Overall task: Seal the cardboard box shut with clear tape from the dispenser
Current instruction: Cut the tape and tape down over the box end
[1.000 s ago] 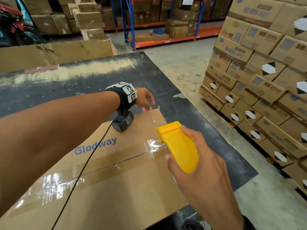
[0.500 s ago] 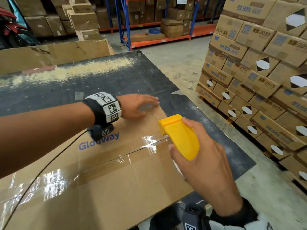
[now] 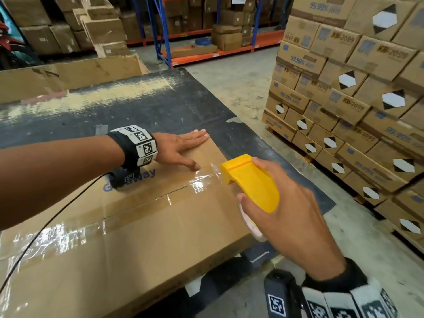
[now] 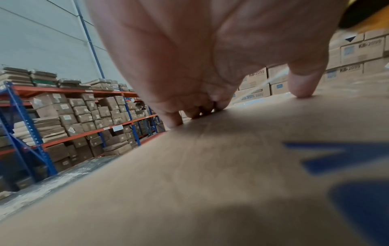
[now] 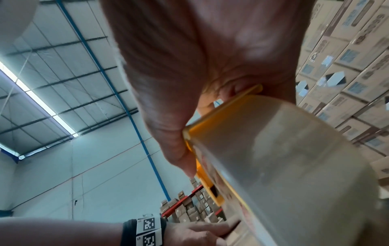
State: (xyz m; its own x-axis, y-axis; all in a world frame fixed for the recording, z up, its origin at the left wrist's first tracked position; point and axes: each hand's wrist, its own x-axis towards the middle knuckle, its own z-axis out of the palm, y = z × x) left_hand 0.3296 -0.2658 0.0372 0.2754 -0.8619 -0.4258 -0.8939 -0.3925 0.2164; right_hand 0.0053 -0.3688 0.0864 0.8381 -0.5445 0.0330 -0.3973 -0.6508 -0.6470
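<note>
A big flat cardboard box with blue "Glodway" print lies on the dark table; clear tape runs along its centre seam. My left hand lies flat on the box top near the far right corner, fingers straight, thumb beside the tape; the left wrist view shows the fingertips pressing the cardboard. My right hand grips the yellow tape dispenser, whose nose sits at the seam's right end. The right wrist view shows the clear tape roll in the yellow dispenser.
A tall stack of printed cartons stands on the floor just right of the table. An open cardboard box sits behind the table at the left. Blue and orange racks with boxes line the back. A cable trails from my left wrist.
My left hand moved from gripping the box's far edge to lying flat on the top by the seam. The dispenser has stayed at the seam's right end.
</note>
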